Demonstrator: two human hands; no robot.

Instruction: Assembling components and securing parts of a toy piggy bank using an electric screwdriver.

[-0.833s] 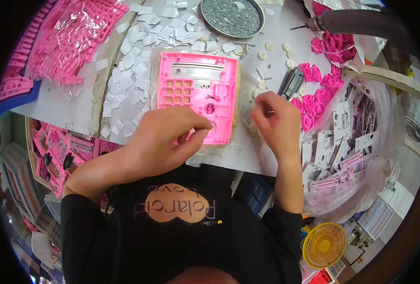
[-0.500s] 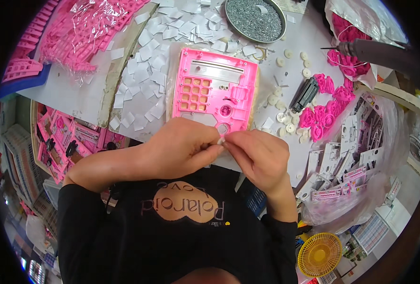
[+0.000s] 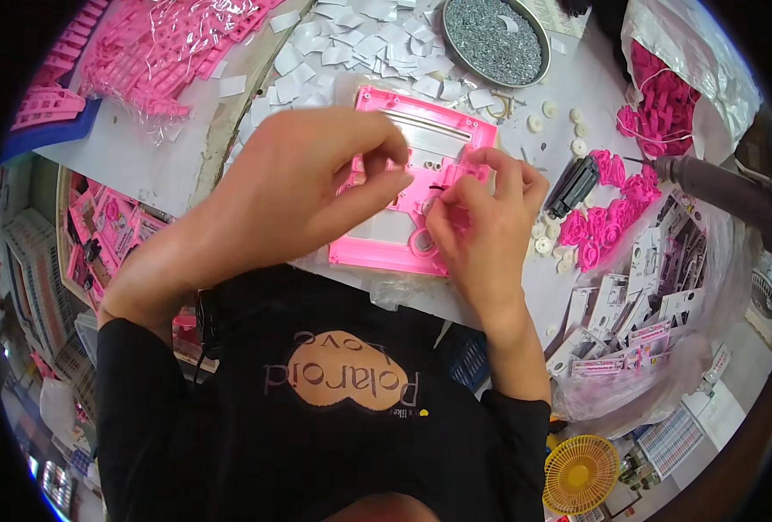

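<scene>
Pink moulded plastic forms the flat rectangular housing (image 3: 412,187) lying on the pale worktop (image 3: 133,161), just ahead of the person's chest; it shows ribs, round bosses and one circular opening near its lower edge.

Head view. Left hand (image 3: 303,187) is raised over the housing's left half, knuckles up, thumb and forefinger drawn together toward the centre; whether anything sits between them cannot be told. Right hand (image 3: 481,217) rests on the housing's right half, fingers curled, thumb and forefinger pinched at a small dark part on the plastic. Both forearms enter from below, black sleeves at the elbows.

Surface: white paper squares (image 3: 351,43) are scattered above the housing. A round metal dish of grey screws (image 3: 490,39) stands beyond them. Small white discs (image 3: 568,130) lie to the right, beside a heap of pink flower-shaped pieces (image 3: 603,209) and a black block (image 3: 573,183). A clear bag of pink and white printed parts (image 3: 647,296) sits at far right. Pink frames in clear film (image 3: 160,43) lie upper left. A yellow fan (image 3: 580,474) sits below the bench.
</scene>
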